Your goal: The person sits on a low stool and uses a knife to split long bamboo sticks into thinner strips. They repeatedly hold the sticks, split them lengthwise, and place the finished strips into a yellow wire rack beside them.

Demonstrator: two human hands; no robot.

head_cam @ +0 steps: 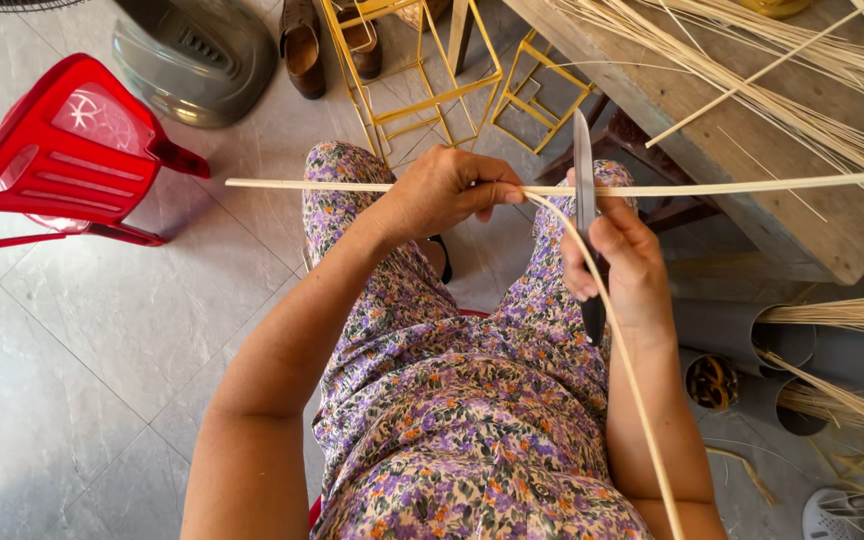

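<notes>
While seated over floral-print trousers, with both hands raised above the lap:

Left grip: left hand closed tight around a long pale cane strip, fingers curled over it, thumb side at 3 o'clock.

Right grip: right hand wrapped shut on the dark handle of a knife, blade pointing to 12 o'clock, edge meeting the strip just beside the left fingertips.

Place of the strip: lying level across the view from 9 o'clock to 3 o'clock, above the knees, running on over the edge of the wooden table at 2 o'clock.

Look of the strip: straw-coloured, thin, straight, smooth and matt; stiff enough to hold a line unsupported at its left end.

Done so far: a thin sliver already parted from the strip at the blade, curling down toward 5 o'clock past the right forearm.

Left to do, as a judgement: most of the length toward 3 o'clock apparently still uncut; whether the part toward 9 o'clock is already thinned, impossible to tell.

Around: loose cane bundle spread over the table at 1 o'clock; grey tubes stuffed with more cane at 4 o'clock; red plastic chair at 10 o'clock; yellow wire frames at 12 o'clock; tiled floor below.
</notes>
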